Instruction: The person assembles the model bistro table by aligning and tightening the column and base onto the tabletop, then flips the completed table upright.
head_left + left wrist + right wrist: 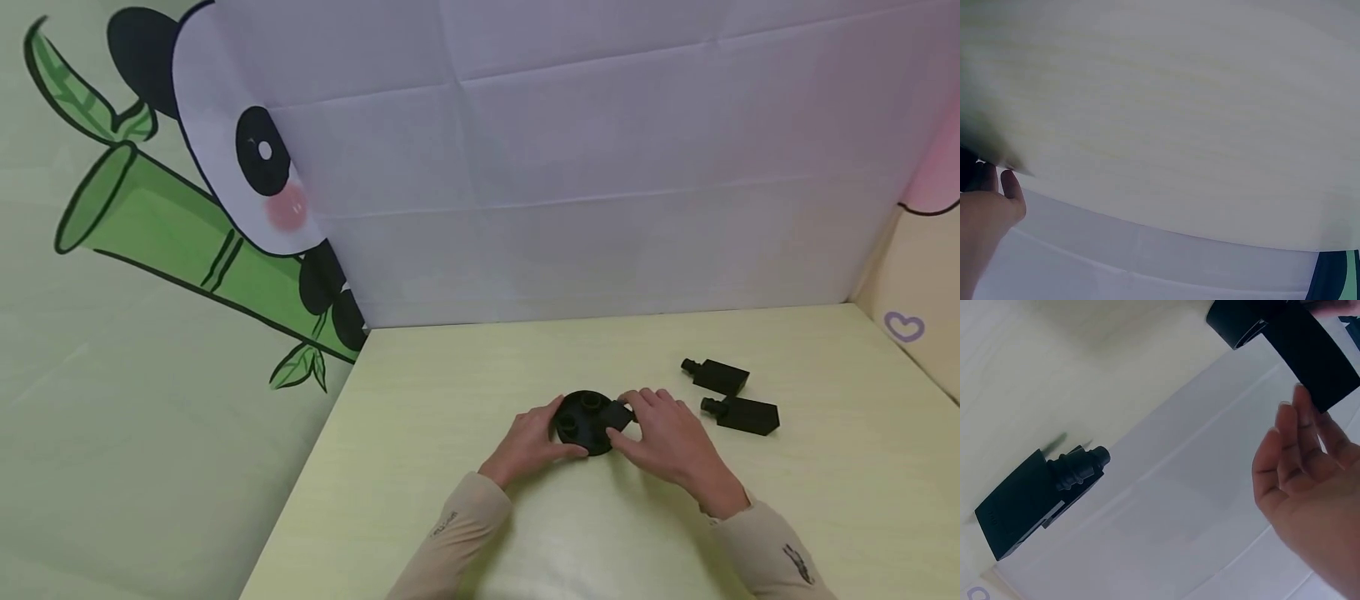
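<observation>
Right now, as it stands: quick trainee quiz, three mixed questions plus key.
1. How many loose blocks lie on the table?
2. The left hand grips: A) a loose block, B) the disc, C) nothing.
3. True or false: the right hand touches a loose block.

Key: 1. Two. 2. B. 3. False; it holds another block at the disc.

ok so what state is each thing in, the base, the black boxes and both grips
round black base, held at its rim
held black block, pinched at the base; whether fully seated, can't tell
far black box, lying on the table, unheld
near black box, lying on the table, unheld
left grip, holding the base
right grip, pinching the block
</observation>
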The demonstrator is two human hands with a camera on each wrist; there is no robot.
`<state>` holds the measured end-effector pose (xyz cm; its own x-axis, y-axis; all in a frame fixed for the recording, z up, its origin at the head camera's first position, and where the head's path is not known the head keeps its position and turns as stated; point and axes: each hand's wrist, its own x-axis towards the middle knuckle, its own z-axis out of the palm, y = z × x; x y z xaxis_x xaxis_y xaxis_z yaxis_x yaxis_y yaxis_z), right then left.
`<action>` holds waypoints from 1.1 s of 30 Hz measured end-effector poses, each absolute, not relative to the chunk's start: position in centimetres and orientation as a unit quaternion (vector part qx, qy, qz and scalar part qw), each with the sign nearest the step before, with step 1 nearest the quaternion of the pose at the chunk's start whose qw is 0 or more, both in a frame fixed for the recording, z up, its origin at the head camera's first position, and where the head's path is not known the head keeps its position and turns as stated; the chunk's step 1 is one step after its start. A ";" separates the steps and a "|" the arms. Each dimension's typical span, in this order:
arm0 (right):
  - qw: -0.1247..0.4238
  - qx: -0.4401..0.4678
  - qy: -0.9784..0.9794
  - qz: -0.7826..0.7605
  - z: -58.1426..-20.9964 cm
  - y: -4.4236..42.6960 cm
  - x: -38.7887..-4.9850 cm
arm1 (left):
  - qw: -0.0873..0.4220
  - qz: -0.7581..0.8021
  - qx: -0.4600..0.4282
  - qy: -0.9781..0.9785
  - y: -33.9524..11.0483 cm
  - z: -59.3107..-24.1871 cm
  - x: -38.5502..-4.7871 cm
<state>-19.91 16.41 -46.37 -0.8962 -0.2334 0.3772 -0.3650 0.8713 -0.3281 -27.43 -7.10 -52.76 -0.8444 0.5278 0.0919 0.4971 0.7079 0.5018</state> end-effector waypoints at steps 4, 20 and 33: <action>0.172 0.151 -0.953 0.196 -46.4 16.1 -19.8 | 0.030 0.262 0.276 0.924 -7.2 -52.7 -27.4; 0.170 0.170 -0.953 0.186 -46.2 15.4 -19.7 | 0.031 0.269 0.271 0.924 -7.3 -52.5 -27.0; 0.198 0.160 -0.950 0.180 -46.0 14.5 -19.4 | 0.034 0.272 0.281 0.920 -7.3 -52.5 -27.2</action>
<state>-19.43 14.46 -45.97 -0.8703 -0.2325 0.4341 -0.3753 0.8839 -0.2790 -27.17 -7.26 -52.51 -0.8396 0.5357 0.0899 0.4986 0.6945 0.5186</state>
